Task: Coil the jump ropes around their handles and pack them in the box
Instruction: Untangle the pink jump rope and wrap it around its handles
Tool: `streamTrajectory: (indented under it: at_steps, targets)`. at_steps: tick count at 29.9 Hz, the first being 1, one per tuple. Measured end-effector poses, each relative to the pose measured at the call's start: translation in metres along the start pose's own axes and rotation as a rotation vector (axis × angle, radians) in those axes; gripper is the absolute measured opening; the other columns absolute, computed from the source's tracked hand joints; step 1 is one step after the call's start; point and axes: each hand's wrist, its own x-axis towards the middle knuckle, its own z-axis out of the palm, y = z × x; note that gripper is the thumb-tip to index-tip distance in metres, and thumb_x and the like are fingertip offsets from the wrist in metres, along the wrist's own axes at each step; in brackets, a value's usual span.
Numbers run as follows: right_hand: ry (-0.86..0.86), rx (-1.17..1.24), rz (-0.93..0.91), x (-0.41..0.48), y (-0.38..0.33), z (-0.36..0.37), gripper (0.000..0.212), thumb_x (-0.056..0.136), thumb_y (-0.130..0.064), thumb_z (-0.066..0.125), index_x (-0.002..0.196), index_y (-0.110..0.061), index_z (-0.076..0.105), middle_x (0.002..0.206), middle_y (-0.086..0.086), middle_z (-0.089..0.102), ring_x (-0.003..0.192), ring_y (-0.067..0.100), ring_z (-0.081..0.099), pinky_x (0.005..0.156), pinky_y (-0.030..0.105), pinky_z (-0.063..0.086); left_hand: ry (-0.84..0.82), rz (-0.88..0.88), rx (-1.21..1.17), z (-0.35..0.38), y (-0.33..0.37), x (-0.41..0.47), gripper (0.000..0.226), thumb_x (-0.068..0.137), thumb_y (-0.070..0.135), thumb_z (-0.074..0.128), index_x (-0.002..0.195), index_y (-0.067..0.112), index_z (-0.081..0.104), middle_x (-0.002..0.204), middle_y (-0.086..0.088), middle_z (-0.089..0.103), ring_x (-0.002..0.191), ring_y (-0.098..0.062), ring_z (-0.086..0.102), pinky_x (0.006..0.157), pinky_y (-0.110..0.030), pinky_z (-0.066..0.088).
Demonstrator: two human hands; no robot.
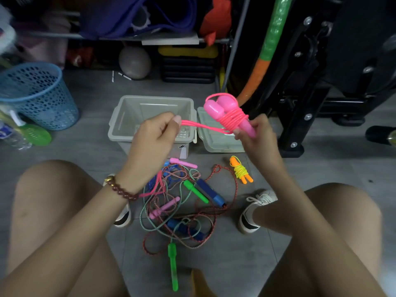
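Note:
My right hand (255, 136) grips a pair of pink jump rope handles (218, 108), held together with pink cord wound several times around them. My left hand (154, 136) pinches the loose pink cord (201, 126) and holds it taut to the left of the handles. Both hands hover over the open grey plastic box (120, 116), which looks empty. On the floor between my feet lies a tangled pile of ropes (184, 213) with green, blue and pink handles. A coiled yellow rope with orange handles (241, 170) lies to its right.
The box lid (212, 142) lies right of the box. A blue mesh basket (36, 93) stands at left beside a green bottle (32, 133). Black exercise equipment (310, 93) fills the right. A shelf with a ball (135, 62) stands behind. My knees flank the pile.

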Motion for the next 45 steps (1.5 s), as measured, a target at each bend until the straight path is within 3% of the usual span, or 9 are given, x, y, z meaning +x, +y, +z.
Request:
streamTrajectory:
  at_steps: [5,16,25,30,33,35,38,41,45]
  targets:
    - [-0.267,-0.192,-0.212,-0.021,-0.016,0.016,0.030,0.087,-0.020,0.065,0.092,-0.018,0.036,0.077,0.003,0.059,0.071,0.030,0.056,0.054,0.033,0.034,-0.004,0.158,0.126,0.000,0.011,-0.003,0.029,0.093,0.041,0.036,0.071,0.023,0.042,0.056,0.006,0.041,0.054,-0.014,0.041,0.054,-0.035,0.036]
    - [-0.800,-0.244,-0.453,-0.040,-0.021,0.019,0.027,0.080,-0.021,0.071,0.092,-0.019,0.047,0.081,-0.008,0.059,0.075,0.016,0.056,0.068,0.043,0.047,-0.231,0.262,0.405,-0.019,-0.002,0.011,0.038,0.083,0.052,0.042,0.083,0.025,0.068,0.077,0.007,0.067,0.075,-0.013,0.060,0.066,-0.031,0.040]
    - [-1.092,0.117,-0.288,-0.041,-0.020,0.008,0.028,0.075,-0.020,0.073,0.084,-0.008,0.049,0.076,0.008,0.058,0.067,0.019,0.054,0.061,0.035,0.042,-0.392,0.087,0.176,-0.006,-0.018,0.014,0.022,0.075,0.053,0.059,0.078,0.033,0.068,0.073,0.011,0.068,0.072,-0.007,0.062,0.070,-0.036,0.051]
    - [-1.005,0.506,-0.165,-0.034,-0.018,-0.010,0.031,0.077,0.011,0.066,0.082,-0.009,0.044,0.068,-0.011,0.059,0.059,-0.003,0.051,0.053,0.011,0.038,-0.411,0.052,-0.206,-0.010,-0.019,0.020,0.013,0.085,0.009,0.061,0.079,0.020,0.063,0.068,0.014,0.063,0.068,0.003,0.055,0.068,-0.012,0.044]
    - [-0.883,0.692,-0.104,-0.029,-0.024,-0.015,0.030,0.073,-0.014,0.077,0.079,-0.023,0.049,0.067,0.001,0.061,0.055,0.009,0.054,0.044,0.017,0.034,-0.374,0.065,-0.295,-0.007,-0.018,0.020,0.014,0.081,0.005,0.054,0.082,0.018,0.059,0.068,0.013,0.062,0.069,0.005,0.054,0.067,-0.011,0.043]
    - [-0.745,0.766,-0.026,-0.024,-0.025,-0.011,0.034,0.068,-0.033,0.081,0.077,-0.025,0.049,0.068,0.016,0.059,0.053,0.016,0.049,0.045,0.018,0.030,-0.365,0.019,-0.268,0.001,-0.021,0.017,0.016,0.083,0.009,0.047,0.076,0.022,0.054,0.063,0.010,0.054,0.059,0.005,0.050,0.061,-0.013,0.041]
    - [-0.525,0.799,0.074,-0.020,-0.025,-0.005,0.028,0.076,-0.020,0.068,0.081,-0.016,0.040,0.073,0.009,0.069,0.052,0.013,0.049,0.042,0.019,0.026,-0.542,-0.114,-0.116,0.018,-0.037,0.008,0.016,0.094,0.018,0.043,0.078,0.021,0.047,0.065,0.004,0.050,0.058,-0.008,0.049,0.062,-0.029,0.044]
    - [-0.345,0.861,0.146,-0.017,-0.023,-0.006,0.040,0.075,-0.027,0.077,0.085,-0.015,0.040,0.080,0.006,0.070,0.054,0.010,0.051,0.041,0.018,0.029,-0.706,-0.167,0.143,0.030,-0.049,-0.004,0.021,0.100,0.018,0.037,0.080,0.022,0.043,0.071,0.002,0.055,0.067,-0.019,0.057,0.066,-0.035,0.047]
    - [-0.169,0.844,0.193,-0.014,-0.018,-0.007,0.022,0.091,-0.013,0.059,0.103,-0.009,0.040,0.081,0.008,0.070,0.054,0.010,0.050,0.041,0.018,0.033,-0.609,-0.243,0.055,0.039,-0.042,-0.012,0.019,0.099,0.015,0.036,0.083,0.025,0.041,0.069,0.002,0.047,0.054,-0.012,0.045,0.054,-0.028,0.037]
